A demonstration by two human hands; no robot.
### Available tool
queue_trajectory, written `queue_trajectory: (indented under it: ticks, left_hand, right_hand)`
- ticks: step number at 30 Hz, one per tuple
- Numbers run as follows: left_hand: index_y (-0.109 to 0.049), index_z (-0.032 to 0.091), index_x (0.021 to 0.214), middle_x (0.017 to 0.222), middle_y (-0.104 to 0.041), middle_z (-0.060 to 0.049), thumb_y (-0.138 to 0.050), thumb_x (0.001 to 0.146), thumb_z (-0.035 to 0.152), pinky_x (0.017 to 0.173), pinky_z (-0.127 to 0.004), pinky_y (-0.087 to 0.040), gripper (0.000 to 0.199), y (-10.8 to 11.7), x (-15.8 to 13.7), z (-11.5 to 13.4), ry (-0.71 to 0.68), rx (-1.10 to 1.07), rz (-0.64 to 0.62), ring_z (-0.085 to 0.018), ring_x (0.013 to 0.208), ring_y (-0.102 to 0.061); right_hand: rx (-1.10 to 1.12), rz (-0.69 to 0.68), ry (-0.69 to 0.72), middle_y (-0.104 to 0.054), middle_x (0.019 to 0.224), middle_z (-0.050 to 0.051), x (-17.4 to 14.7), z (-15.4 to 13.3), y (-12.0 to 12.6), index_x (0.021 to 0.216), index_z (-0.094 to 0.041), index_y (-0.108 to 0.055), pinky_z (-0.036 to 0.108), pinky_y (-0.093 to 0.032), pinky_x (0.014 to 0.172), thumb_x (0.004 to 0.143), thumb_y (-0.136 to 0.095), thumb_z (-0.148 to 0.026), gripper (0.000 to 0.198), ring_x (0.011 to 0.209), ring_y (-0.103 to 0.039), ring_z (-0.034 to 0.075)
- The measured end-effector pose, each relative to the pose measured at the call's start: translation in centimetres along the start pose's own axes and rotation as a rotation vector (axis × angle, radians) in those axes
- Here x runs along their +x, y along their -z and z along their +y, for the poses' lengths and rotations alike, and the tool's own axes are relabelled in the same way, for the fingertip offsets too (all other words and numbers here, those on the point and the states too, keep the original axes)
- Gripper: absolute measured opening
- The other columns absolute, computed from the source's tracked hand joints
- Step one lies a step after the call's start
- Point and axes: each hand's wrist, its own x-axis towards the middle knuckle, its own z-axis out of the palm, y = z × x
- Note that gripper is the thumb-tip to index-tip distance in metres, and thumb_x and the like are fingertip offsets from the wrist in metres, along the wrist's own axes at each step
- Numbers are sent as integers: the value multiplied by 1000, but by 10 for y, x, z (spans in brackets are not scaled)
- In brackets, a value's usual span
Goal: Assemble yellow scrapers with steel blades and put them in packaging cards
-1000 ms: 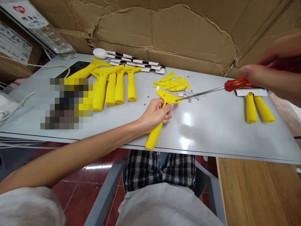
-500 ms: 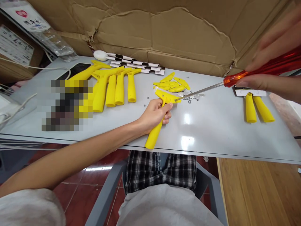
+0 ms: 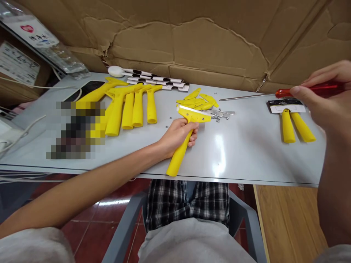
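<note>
My left hand point(image 3: 181, 136) is wrapped round the neck of a yellow scraper point(image 3: 177, 159), whose wide head carries a metal blade edge and two screws. In my right hand point(image 3: 326, 87) is a screwdriver with a red see-through handle point(image 3: 285, 92); its long shaft points left, with the tip apart from the scraper. Behind the scraper head lie several yellow cover plates point(image 3: 193, 94), some metal blades point(image 3: 216, 112) and small loose screws point(image 3: 218, 120).
Several yellow scraper handles point(image 3: 114, 115) stand at the left. Folded printed cards point(image 3: 175, 86) and a white spoon-like thing point(image 3: 116, 71) lie against the cardboard point(image 3: 219, 47). Two yellow handles point(image 3: 288, 128) with a black-and-white card point(image 3: 285, 106) are at right. A plastic bottle point(image 3: 57, 54) leans at the back left.
The screwdriver tip has left the screw in the scraper head, and my right hand has drawn back to the right with it. My left hand keeps its hold on the scraper.
</note>
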Motion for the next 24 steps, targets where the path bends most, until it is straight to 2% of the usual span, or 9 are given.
queue_trajectory:
  ticks: [3,7,11,24]
  left_hand:
    - [-60,16,67,61,-52,0,-66,101,13,43,-20,-41,35,0,1,1,15,-1,0,-8,50,-50]
    - [-59,15,67,67,-56,-1,-66,100,9,43,-20,-40,34,-3,2,2,8,-15,23,-8,50,-51]
    - [-59,14,65,65,-54,-1,-64,100,8,43,-21,-38,35,-4,2,2,12,-15,30,-8,49,-50]
    - [-58,15,67,65,-52,0,-68,98,10,44,-20,-37,33,-5,1,1,-11,6,36,-7,51,-48]
  right_hand:
    - [57,48,-12,-74,90,5,-12,29,-11,85,-15,-82,24,-39,70,76,-92,-33,23,79,-62,7]
    - [106,76,-129,-74,88,5,-24,48,-25,82,-14,-80,22,-41,71,75,-91,-31,21,78,-62,6]
    - [121,77,-213,-73,87,5,-30,51,-33,81,-14,-80,21,-42,71,75,-91,-29,20,79,-62,6]
    - [163,28,-292,-72,95,6,-47,47,-42,84,-15,-79,21,-49,71,79,-90,-36,24,85,-64,7]
